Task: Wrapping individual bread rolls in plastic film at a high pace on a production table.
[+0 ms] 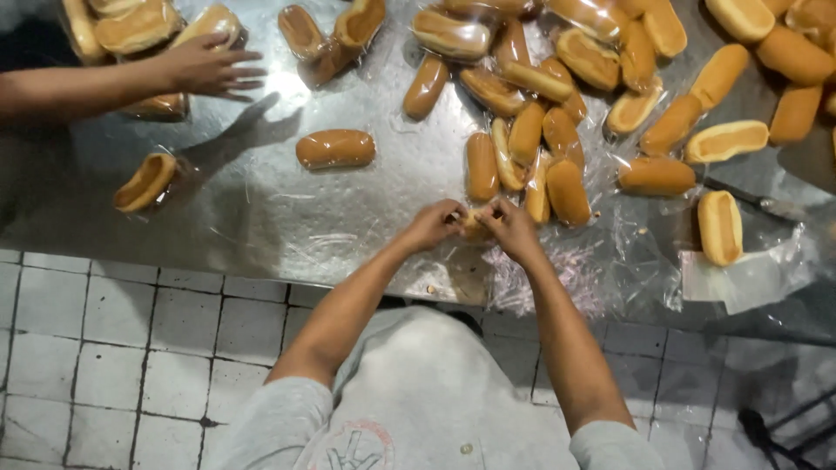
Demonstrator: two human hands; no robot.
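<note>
My left hand [433, 224] and my right hand [512, 226] meet near the front edge of a steel table [261, 218]. Between them they pinch one small bread roll [475, 225], mostly hidden by my fingers. Just beyond my hands lies a cluster of long brown rolls in clear plastic wrap [531, 157]. A single wrapped roll [335, 149] lies alone to the left of them.
Another person's hand [209, 65] reaches in from the left onto wrapped rolls at the table's far left corner. Several split rolls [723, 139] spread over the right side. Loose clear plastic [749, 278] hangs at the right front edge. White floor tiles [104, 365] lie below.
</note>
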